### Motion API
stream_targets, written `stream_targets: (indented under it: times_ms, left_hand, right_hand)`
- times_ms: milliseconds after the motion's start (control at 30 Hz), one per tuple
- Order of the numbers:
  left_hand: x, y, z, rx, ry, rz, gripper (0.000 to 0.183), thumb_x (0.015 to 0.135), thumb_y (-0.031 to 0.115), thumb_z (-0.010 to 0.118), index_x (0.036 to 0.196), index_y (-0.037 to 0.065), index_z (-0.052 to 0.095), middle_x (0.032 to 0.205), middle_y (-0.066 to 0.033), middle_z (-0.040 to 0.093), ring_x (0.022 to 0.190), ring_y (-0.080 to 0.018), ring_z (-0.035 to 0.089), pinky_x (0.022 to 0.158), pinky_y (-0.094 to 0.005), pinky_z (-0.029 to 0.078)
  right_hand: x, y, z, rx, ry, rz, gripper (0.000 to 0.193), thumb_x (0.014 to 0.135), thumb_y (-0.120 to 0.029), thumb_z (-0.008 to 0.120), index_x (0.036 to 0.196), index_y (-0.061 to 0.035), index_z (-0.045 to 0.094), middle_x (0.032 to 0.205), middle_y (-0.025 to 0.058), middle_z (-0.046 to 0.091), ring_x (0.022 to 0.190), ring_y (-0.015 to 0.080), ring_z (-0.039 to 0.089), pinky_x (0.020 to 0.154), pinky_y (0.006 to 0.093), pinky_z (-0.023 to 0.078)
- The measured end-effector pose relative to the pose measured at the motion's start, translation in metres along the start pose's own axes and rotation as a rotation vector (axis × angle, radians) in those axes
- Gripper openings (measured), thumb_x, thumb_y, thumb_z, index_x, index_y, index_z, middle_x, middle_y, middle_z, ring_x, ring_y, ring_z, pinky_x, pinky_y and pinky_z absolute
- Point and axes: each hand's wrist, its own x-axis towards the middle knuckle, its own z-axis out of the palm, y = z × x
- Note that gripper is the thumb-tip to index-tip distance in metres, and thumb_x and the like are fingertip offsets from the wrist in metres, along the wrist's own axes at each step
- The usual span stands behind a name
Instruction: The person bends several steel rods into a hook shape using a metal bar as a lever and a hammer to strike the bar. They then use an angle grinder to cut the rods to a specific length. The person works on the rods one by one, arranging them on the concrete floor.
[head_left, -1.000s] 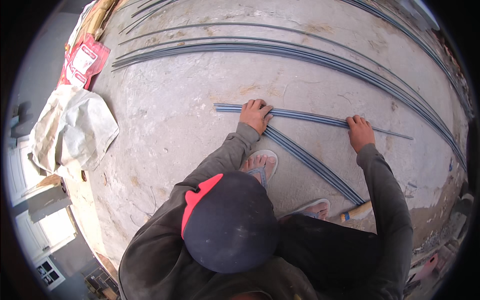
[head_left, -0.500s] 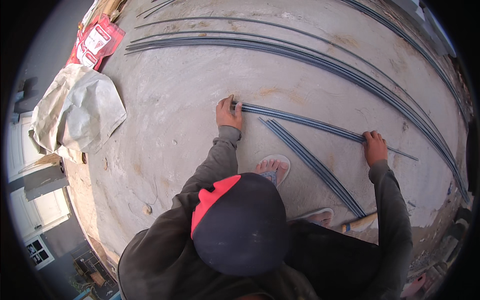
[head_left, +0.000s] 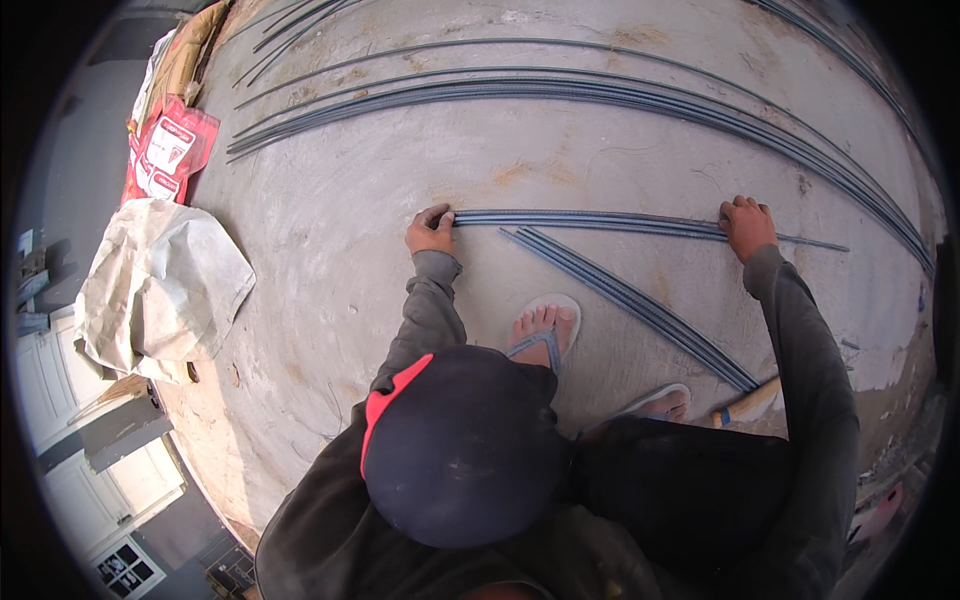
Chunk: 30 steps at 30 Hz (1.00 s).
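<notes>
A narrow bundle of ribbed steel rebar rods [head_left: 590,220] lies across the concrete in front of me. My left hand [head_left: 432,232] is at its left end, thumb and curled fingers closed against the rod tips. Close to the right end, my right hand [head_left: 748,228] is closed over the bundle. One rod sticks out past that hand, farther than the others. Nearer to me, a second bundle of short rebar [head_left: 635,305] lies slanted, its left end near the held bundle. The undersides of both hands are hidden.
Long rebar rods [head_left: 560,90] stretch across the floor beyond my hands. A wooden handle [head_left: 750,402] lies by the slanted bundle's near end, beside my sandalled foot [head_left: 660,403]. At left are a crumpled pale sheet [head_left: 165,285] and a red-and-white bag [head_left: 170,150].
The view has turned, so the held bundle now looks nearly level. Both hands remain at its ends, and the left fingers look more curled. The bundles keep about the same positions relative to each other.
</notes>
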Motion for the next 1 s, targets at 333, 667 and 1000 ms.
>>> stream_targets:
  times_ms: [333,667,1000]
  left_hand:
    - [0.008,-0.017,-0.006,0.013,-0.094,0.214,0.031,0.082,0.014,0.086,0.109,0.002,0.077,0.098,-0.0101,0.073,0.081,-0.0184,0.069,0.077,-0.0322,0.057]
    - [0.022,-0.005,-0.005,0.378,-0.041,0.642,0.044,0.082,0.025,0.087,0.119,0.006,0.071,0.114,-0.0138,0.066,0.104,-0.0300,0.064,0.091,-0.0415,0.052]
    - [-0.072,0.157,0.168,0.366,-0.589,1.153,0.059,0.079,0.034,0.086,0.132,0.014,0.067,0.116,-0.0120,0.062,0.109,-0.0332,0.057,0.095,-0.0449,0.048]
  right_hand:
    - [-0.006,0.007,-0.012,0.064,0.011,0.043,0.026,0.095,-0.023,0.069,0.118,-0.0117,0.066,0.118,0.0105,0.064,0.121,0.0291,0.058,0.103,0.0482,0.046]
    - [-0.088,0.149,-0.114,0.562,0.863,0.541,0.026,0.096,-0.030,0.068,0.113,-0.0097,0.074,0.109,0.0127,0.075,0.100,0.0303,0.070,0.090,0.0415,0.054]
    - [-0.416,-0.022,0.067,0.855,1.326,1.434,0.026,0.102,-0.023,0.063,0.111,0.0008,0.070,0.091,0.0072,0.070,0.080,0.0144,0.068,0.065,0.0294,0.055]
